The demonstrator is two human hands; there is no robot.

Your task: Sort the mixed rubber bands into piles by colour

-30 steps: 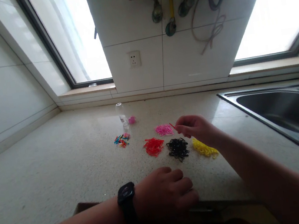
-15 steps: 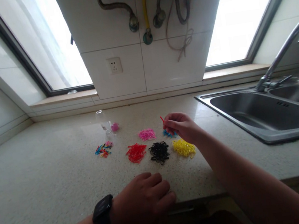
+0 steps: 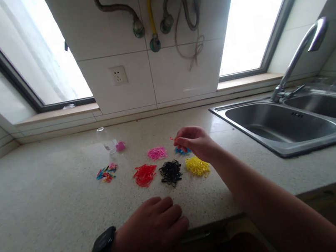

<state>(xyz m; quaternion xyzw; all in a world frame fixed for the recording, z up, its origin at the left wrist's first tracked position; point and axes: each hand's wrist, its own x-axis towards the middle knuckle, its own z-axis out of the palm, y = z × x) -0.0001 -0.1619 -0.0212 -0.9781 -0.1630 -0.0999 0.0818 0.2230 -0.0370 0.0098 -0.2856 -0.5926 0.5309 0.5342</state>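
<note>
R hand (image 3: pixel 194 141): thumb + fingertips pinching one small red band (image 3: pixel 172 139), held up over counter (image 3: pixel 58 214), just above blue pile (image 3: pixel 181 151), which the hand partly hides. L hand (image 3: pixel 152 229): back up, fingers curled, near counter's front edge; underside hidden, can't tell if it grips anything. Black watch (image 3: pixel 103 244) on L wrist. Front row, L to R: red pile (image 3: pixel 144 175), black pile (image 3: pixel 171 172), yellow pile (image 3: pixel 197 166), all separate. Pink pile (image 3: pixel 157 153) behind, btwn red & black. Mixed-colour pile (image 3: pixel 107 173) off to L, nr clear container (image 3: pixel 103 140) w/ pink object (image 3: pixel 120 145) beside it. Sink (image 3: pixel 280 119) far R
</note>
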